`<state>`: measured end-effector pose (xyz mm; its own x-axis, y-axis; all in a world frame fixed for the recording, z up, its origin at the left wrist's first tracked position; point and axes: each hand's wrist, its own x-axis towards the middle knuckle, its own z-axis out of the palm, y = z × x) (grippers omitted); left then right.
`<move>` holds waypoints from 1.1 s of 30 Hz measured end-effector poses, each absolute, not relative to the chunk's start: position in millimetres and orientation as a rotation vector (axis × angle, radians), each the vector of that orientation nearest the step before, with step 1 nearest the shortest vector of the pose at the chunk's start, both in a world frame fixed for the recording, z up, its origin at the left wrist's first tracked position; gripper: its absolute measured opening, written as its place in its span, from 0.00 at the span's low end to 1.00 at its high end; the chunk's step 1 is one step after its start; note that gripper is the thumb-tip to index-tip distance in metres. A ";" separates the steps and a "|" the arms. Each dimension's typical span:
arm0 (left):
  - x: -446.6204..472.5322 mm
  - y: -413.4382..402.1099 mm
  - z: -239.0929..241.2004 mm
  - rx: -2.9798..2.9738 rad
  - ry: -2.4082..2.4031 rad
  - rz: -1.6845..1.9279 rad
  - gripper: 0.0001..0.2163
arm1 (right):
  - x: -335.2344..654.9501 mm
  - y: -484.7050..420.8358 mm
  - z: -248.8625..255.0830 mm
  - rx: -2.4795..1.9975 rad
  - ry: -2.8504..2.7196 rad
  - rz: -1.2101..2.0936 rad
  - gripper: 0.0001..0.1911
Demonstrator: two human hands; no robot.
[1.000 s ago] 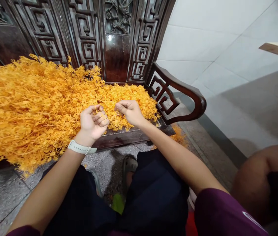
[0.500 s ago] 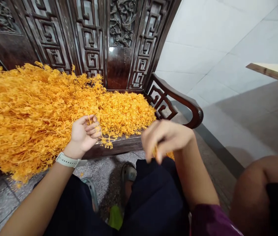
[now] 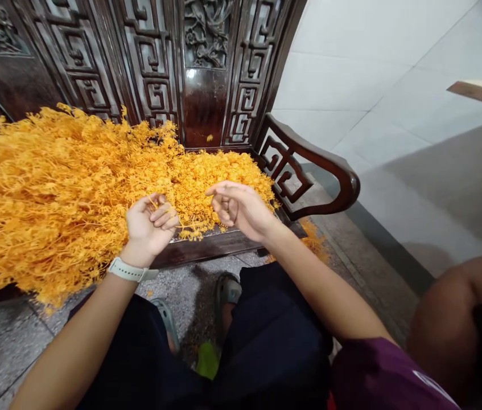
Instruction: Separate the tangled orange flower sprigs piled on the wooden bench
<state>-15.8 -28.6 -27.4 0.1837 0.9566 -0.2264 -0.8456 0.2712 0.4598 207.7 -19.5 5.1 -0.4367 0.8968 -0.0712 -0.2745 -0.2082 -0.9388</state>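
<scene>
A big heap of orange plastic sprigs (image 3: 53, 182) covers the seat of a dark carved wooden bench (image 3: 206, 102). My left hand (image 3: 151, 225), with a white watch band at the wrist, is curled round a thin orange sprig (image 3: 183, 230) at the seat's front edge. My right hand (image 3: 241, 208) hovers just right of it, fingers loosely bent and apart, nothing in them. A smaller flat layer of orange pieces (image 3: 223, 173) lies behind both hands.
The bench armrest (image 3: 309, 171) curves round at the right. A few orange pieces (image 3: 313, 239) lie on the speckled floor. My dark-clothed knees and a sandal (image 3: 226, 290) are below. Another person's knee (image 3: 449, 319) is at the lower right. A wooden tabletop edge (image 3: 480, 91) juts in at upper right.
My right hand dropped toward my lap with a piece half a second ago and has come back up beside the left, now with nothing in it. The left hand has kept its sprig.
</scene>
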 end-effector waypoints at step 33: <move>-18.6 -27.1 -13.5 0.582 0.754 1.436 0.02 | 178.4 -28.0 -24.5 -0.831 -1.759 1.994 0.14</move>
<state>-18.6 -27.1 -13.5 -0.0203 0.9939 -0.1083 -0.6538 0.0687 0.7536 178.4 -28.0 -24.5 -0.7650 0.6142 -0.1935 0.1152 -0.1650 -0.9795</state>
